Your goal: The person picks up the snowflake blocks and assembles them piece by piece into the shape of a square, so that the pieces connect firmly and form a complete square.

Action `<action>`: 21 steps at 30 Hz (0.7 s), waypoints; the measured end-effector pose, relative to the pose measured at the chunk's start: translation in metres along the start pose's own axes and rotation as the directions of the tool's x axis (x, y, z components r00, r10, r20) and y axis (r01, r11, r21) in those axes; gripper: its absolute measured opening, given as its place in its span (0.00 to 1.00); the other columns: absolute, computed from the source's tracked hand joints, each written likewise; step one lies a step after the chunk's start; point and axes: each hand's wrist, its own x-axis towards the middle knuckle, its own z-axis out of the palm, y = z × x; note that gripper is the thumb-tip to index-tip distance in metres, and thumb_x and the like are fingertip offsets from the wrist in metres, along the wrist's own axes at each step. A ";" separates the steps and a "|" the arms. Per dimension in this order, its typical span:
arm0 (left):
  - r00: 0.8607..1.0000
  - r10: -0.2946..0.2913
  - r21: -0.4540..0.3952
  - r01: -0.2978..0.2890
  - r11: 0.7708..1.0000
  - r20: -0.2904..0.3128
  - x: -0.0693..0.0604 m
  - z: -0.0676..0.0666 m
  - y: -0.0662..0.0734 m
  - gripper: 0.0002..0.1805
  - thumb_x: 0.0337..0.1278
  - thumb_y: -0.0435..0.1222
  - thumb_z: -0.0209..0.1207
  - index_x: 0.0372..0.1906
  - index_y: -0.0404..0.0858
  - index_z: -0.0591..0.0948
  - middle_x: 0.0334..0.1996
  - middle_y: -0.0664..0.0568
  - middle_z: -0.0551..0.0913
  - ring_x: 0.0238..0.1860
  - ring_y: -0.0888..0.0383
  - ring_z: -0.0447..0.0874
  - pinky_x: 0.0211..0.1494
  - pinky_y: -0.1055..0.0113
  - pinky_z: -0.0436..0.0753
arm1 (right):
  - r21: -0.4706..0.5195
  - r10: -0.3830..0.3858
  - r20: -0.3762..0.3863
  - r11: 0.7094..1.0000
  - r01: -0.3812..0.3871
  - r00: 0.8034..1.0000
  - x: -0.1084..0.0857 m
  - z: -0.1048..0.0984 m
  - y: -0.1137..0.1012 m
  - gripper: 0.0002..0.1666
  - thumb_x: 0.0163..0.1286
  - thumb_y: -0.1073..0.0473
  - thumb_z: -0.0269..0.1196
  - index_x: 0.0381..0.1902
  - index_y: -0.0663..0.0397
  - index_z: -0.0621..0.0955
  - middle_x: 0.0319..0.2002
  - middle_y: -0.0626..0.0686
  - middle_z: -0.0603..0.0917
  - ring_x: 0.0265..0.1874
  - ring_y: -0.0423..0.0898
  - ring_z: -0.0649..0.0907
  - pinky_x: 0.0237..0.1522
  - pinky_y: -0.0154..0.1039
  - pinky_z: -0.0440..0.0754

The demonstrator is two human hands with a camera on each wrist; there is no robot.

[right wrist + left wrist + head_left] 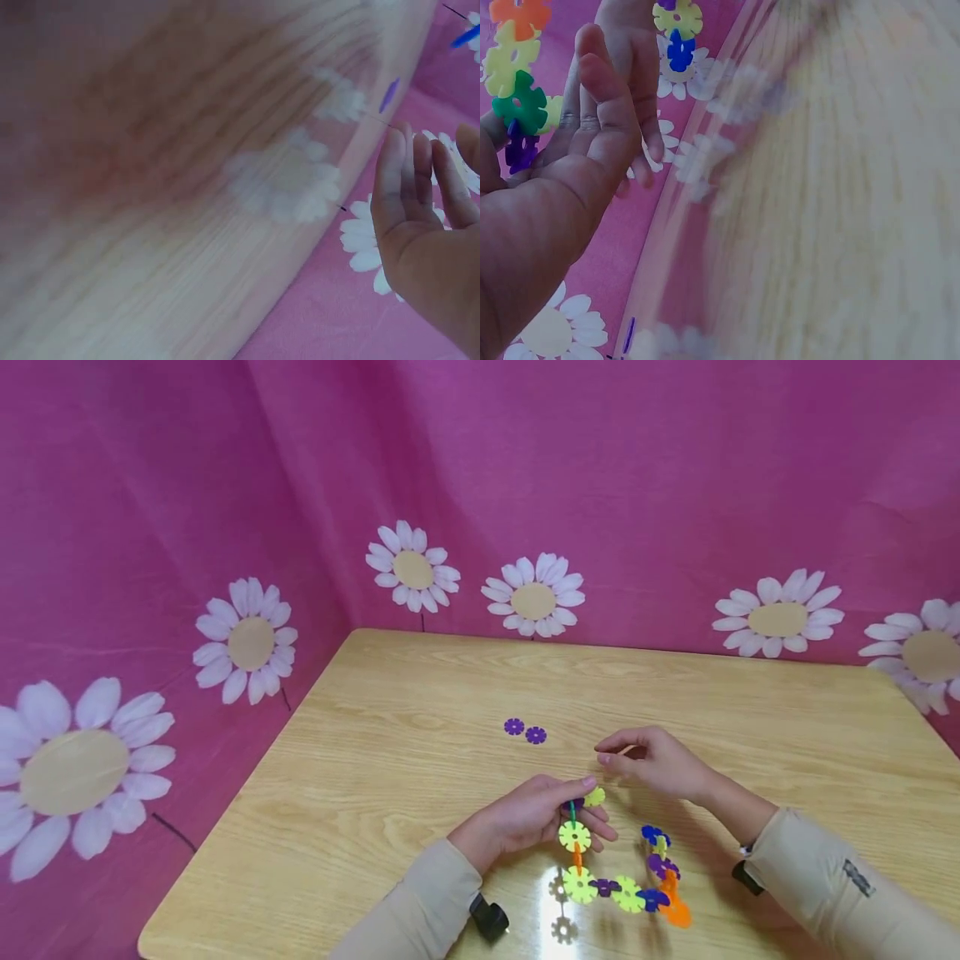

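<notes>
My left hand (525, 814) pinches one end of a chain of notched flower-shaped plastic discs (575, 837) between thumb and fingers. In the left wrist view the thumb presses by a purple disc (520, 152), beside a green disc (525, 101). The chain hangs from this hand and bends round to the right in yellow, orange, purple and blue discs. Its other end, with a blue disc (680, 51), rises below my right hand (663, 764). That hand hovers over the table, fingers loosely bent, holding nothing; the right wrist view shows its palm (431, 255) bare.
Two loose purple discs, a left one (513, 727) and a right one (536, 735), lie on the wooden table (360, 793) beyond my hands. A pink cloth (600, 485) printed with white daisies hangs along the table's back and left sides.
</notes>
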 end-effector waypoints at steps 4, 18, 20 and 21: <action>1.000 0.003 -0.004 -0.003 1.000 0.017 -0.001 0.000 0.002 0.31 0.74 0.53 0.50 0.52 0.24 0.79 0.48 0.33 0.85 0.33 0.59 0.89 0.43 0.66 0.85 | -0.092 0.010 -0.011 0.996 -0.011 1.000 0.013 0.002 0.006 0.17 0.72 0.57 0.64 0.51 0.62 0.84 0.46 0.58 0.87 0.41 0.50 0.86 0.37 0.35 0.84; 0.999 0.004 0.000 -0.004 1.000 0.049 -0.004 0.000 0.003 0.34 0.75 0.51 0.48 0.55 0.19 0.76 0.52 0.28 0.81 0.33 0.60 0.89 0.39 0.68 0.86 | -0.251 -0.032 0.012 0.967 0.034 0.999 0.050 0.015 0.010 0.18 0.66 0.59 0.69 0.50 0.64 0.84 0.37 0.53 0.87 0.34 0.42 0.83 0.37 0.35 0.82; 0.999 -0.005 -0.003 0.006 1.000 0.049 -0.005 -0.001 0.002 0.34 0.75 0.51 0.48 0.55 0.20 0.76 0.53 0.28 0.80 0.33 0.59 0.89 0.40 0.68 0.86 | -0.276 -0.048 0.030 0.960 0.054 0.998 0.057 0.019 0.009 0.19 0.65 0.59 0.69 0.50 0.65 0.84 0.36 0.52 0.87 0.33 0.41 0.82 0.36 0.35 0.81; 0.999 -0.010 -0.004 0.010 1.000 0.050 -0.005 -0.001 0.001 0.33 0.76 0.51 0.48 0.55 0.20 0.77 0.53 0.28 0.80 0.33 0.59 0.89 0.41 0.69 0.86 | -0.284 -0.051 0.038 0.957 0.060 0.998 0.061 0.021 0.009 0.20 0.65 0.59 0.69 0.51 0.65 0.84 0.35 0.52 0.86 0.32 0.41 0.81 0.36 0.35 0.81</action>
